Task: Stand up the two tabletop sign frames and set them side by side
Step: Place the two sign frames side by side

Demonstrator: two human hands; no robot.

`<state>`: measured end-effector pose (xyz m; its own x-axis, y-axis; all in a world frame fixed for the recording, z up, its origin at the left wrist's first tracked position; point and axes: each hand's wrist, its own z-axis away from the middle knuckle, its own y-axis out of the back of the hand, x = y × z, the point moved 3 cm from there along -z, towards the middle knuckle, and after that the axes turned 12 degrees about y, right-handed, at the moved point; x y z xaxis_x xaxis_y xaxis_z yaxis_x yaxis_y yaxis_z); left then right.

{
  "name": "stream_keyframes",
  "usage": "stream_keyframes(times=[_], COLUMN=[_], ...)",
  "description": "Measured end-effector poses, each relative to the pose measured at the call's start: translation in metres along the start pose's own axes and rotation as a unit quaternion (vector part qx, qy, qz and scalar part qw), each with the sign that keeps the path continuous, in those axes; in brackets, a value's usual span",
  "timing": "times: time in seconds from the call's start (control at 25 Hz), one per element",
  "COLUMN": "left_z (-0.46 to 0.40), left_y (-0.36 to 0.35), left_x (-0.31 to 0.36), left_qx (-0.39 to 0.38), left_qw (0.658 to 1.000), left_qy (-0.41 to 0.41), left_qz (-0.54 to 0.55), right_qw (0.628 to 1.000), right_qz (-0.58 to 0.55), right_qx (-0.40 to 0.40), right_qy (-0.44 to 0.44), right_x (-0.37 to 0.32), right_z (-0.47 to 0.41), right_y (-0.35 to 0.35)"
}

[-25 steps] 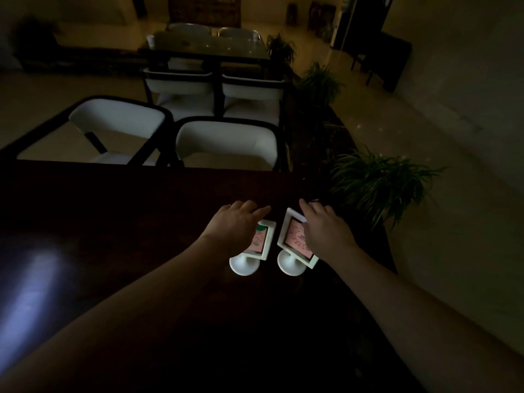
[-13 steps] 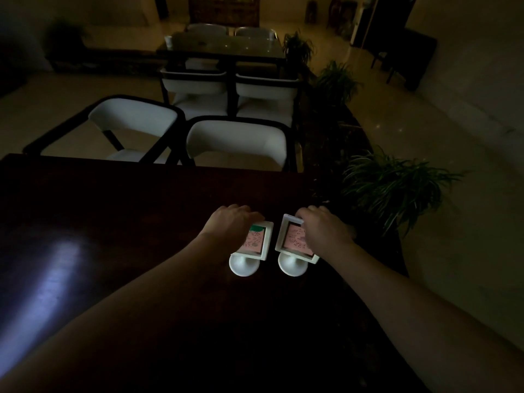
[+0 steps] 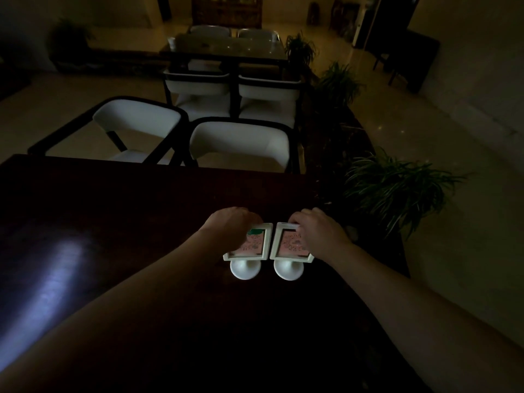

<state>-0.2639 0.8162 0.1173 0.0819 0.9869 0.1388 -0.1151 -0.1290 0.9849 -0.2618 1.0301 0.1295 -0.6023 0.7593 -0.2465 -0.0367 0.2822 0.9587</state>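
Hands (image 3: 231,226) (image 3: 316,231) atop upright frames (image 3: 255,245) (image 3: 290,245) (adjacent)

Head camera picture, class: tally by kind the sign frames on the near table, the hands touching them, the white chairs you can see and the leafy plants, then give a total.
White tabletop sign frames on round bases: 2
Bare hands on the frames: 2
White chairs with dark frames: 6
Green leafy plants: 4
Total: 14

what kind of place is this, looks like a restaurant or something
Probably a dim restaurant or cafe dining area: repeated dark tables with white-cushioned chairs, small white tabletop sign frames on round bases, and potted green plants lining the aisle.
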Motion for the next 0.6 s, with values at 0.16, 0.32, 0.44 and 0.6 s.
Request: stream_keyframes(times=[0.16, 0.32, 0.44, 0.6], left_z=[-0.0026, -0.0031, -0.0022, 0.0018], left_y=[-0.0016, -0.0010, -0.0002, -0.0006], left_x=[-0.0043, -0.0052, -0.0030, -0.0017], left_qx=[-0.004, 0.007, 0.007, 0.005], left_qw=[1.000, 1.000, 1.000, 1.000], left_qy=[0.007, 0.003, 0.001, -0.010], left_qz=[0.002, 0.000, -0.010, -0.022], right_qw=[1.000, 1.000, 1.000, 1.000], right_qz=[-0.001, -0.003, -0.006, -0.020], right_qx=[-0.002, -0.001, -0.005, -0.011], right_qy=[0.012, 0.016, 0.012, 0.002], right_x=[-0.0033, -0.0018, -0.0015, 0.0000], right_z=[-0.0039, -0.0034, -0.0028, -0.0030], right_y=[-0.0018, -0.0015, -0.0016, -0.0017])
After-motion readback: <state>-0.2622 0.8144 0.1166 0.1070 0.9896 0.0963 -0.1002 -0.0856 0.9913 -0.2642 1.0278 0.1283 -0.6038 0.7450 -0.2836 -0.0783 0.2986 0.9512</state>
